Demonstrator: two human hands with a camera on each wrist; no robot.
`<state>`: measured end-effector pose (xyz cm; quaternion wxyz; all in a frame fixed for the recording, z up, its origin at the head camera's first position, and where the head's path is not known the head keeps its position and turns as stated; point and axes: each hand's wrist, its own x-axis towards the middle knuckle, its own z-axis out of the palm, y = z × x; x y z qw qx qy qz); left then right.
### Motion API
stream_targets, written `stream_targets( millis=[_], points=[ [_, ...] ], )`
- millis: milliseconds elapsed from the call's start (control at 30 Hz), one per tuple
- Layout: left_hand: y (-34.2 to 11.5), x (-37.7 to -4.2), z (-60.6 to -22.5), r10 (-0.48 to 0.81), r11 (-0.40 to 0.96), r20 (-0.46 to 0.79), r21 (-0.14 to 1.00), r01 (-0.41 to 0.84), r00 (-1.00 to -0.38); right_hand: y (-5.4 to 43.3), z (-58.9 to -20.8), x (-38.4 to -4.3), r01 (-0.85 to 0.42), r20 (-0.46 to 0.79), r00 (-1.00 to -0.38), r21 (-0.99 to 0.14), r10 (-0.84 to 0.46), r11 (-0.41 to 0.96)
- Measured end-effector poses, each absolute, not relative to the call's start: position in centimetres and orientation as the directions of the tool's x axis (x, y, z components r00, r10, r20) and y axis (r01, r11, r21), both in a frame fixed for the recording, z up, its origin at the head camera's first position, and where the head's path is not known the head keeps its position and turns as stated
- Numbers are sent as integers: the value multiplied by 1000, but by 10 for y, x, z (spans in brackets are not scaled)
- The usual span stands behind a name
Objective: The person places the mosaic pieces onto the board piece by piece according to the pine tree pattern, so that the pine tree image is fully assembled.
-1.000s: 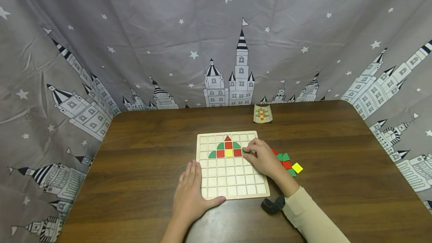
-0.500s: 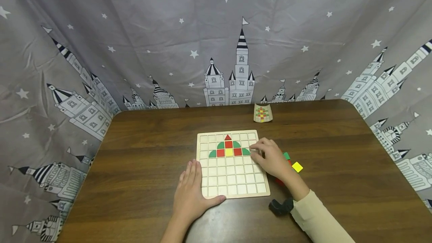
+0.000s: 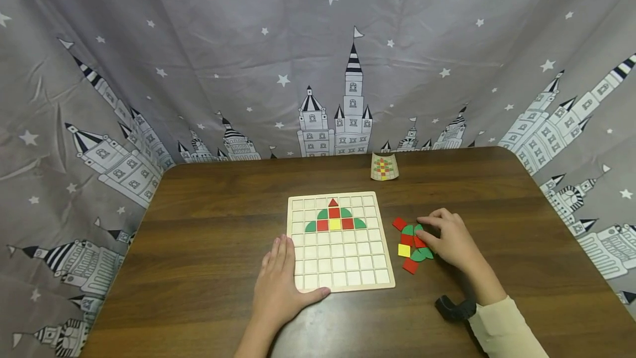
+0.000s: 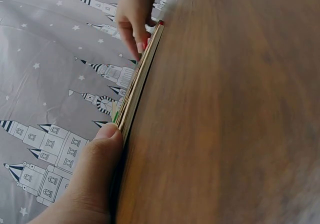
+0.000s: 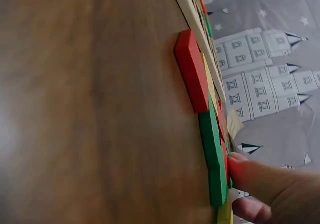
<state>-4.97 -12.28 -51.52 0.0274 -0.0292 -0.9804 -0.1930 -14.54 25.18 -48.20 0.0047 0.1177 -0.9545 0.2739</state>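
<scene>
My left hand (image 3: 279,272) lies flat beside the wooden grid board (image 3: 343,290), its fingers along the left edge and its thumb at the front edge. Red squares, green quarter circles, a yellow square (image 3: 335,224) and a red triangle (image 3: 333,202) fill cells in the board's upper middle. Right of the board my right hand (image 3: 449,239) reaches over a loose pile, its thumb and index finger apart around a green tile (image 3: 418,227). That pile also holds red squares, green tiles and a yellow square (image 3: 404,250). The right wrist view shows the thumb (image 5: 240,171) close against the tiles.
A small curved pattern card (image 3: 385,167) stands at the back of the brown table (image 3: 213,247). A grey curtain (image 3: 238,43) with castles and stars hangs behind. A black device (image 3: 454,309) sits at my right wrist.
My right hand has left a green quarter circle in the board's third row and moved right to the loose tiles. The left hand stays at the board's edge.
</scene>
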Motion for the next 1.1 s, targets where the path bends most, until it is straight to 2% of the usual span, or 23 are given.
stream_targets(
  millis=[333,733,1100],
  points=[
    [-124,-49,-517,35,928,74,367,60,-997,258,-485,-148,-226,52,-969,-569,-240,791],
    [-124,-49,-515,42,927,60,371,61,-997,242,-485,-154,-257,103,-965,-531,-240,807],
    [-123,-50,-516,42,929,72,363,65,-997,240,-487,-157,-251,78,-964,-574,-252,780]
  ],
)
